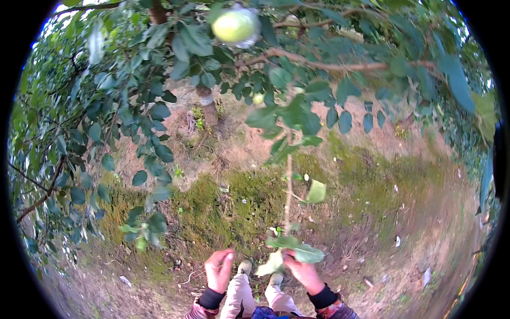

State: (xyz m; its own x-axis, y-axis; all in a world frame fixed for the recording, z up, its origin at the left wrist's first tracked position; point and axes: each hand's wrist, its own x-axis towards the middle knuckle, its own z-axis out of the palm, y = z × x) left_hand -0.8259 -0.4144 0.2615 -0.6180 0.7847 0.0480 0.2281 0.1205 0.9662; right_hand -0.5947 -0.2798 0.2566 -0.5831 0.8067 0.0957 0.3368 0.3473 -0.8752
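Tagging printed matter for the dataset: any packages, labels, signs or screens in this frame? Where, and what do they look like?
No signs, labels or screens.
Clear plastic bag around the round pale green fruit: top centre, hanging in the tree, see-through, no print visible.
Small pale scraps of litter: on bare soil at right, whitish, too small to tell what they are.

- The fruit (234,25) overhead is pale yellow-green, wrapped in a clear, whitish cover.
- The leaves (159,111) are dark green with a bluish cast.
- The branch (319,65) is reddish brown.
- The ground (404,212) is brown earth, patched with olive-green moss (234,202).
- Both cuffs (323,296) are black; the sleeves below show a red-and-blue pattern.
- The trousers (236,297) are light beige.
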